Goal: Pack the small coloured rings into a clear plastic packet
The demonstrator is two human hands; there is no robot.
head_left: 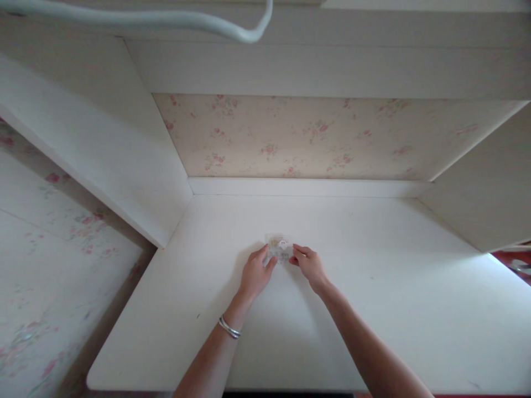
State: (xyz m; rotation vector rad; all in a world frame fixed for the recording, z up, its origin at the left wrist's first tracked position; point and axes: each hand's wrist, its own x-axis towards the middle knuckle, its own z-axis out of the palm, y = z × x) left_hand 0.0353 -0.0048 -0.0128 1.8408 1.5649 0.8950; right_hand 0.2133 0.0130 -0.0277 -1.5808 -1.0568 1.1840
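A small clear plastic packet (pixel 279 248) with something pale inside sits over the middle of the white desk top (pixel 373 287). My left hand (pixel 255 275) pinches its left edge between thumb and fingers; a silver bangle (pixel 229 327) circles that wrist. My right hand (pixel 309 265) grips the packet's right edge with its fingertips. Both hands hold the packet between them, low over the desk. Whether the packet rests on the surface or hangs just above it cannot be told.
The desk sits in a white alcove with side panels left (pixel 103 143) and right (pixel 485 188) and a flowered wallpaper back (pixel 315 138). A white cable (pixel 186 22) hangs overhead. More flowered wall (pixel 50 249) lies left of the desk edge.
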